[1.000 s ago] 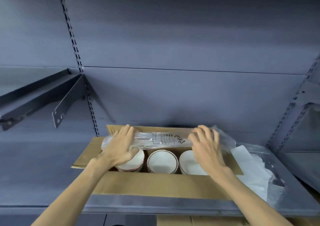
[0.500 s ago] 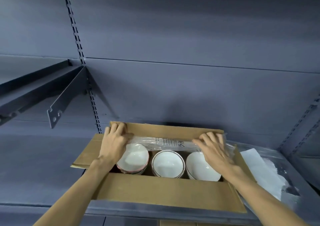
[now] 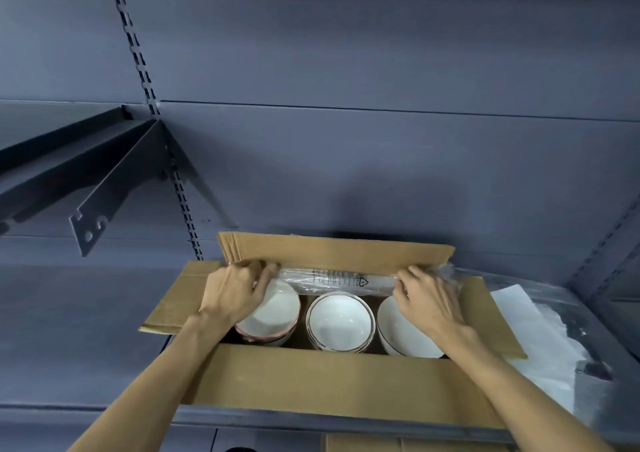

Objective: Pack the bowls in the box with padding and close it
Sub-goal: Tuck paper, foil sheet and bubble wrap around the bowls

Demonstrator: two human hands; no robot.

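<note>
An open cardboard box [image 3: 332, 385] stands on the grey shelf with three white bowls inside: a left bowl [image 3: 277, 309], a middle bowl [image 3: 339, 321] and a right bowl [image 3: 398, 330]. A clear plastic air-cushion padding [image 3: 339, 280] lies along the box's back wall, over the bowls' far rims. My left hand [image 3: 232, 294] has its fingers curled on the padding's left end. Fingers of my right hand [image 3: 429, 301] are bent on its right end. The back flap [image 3: 332, 250] stands up behind the padding.
More white and clear packing material [image 3: 540, 340] lies on the shelf [image 3: 69, 330] right of the box. A dark shelf bracket [image 3: 104, 209] juts out at upper left. The box's side flaps are spread outward. Another cardboard edge [image 3: 398, 444] shows below the shelf.
Both hands have pushed the padding back and down against the box's rear wall. The view has moved closer, and more of the bowls is uncovered.
</note>
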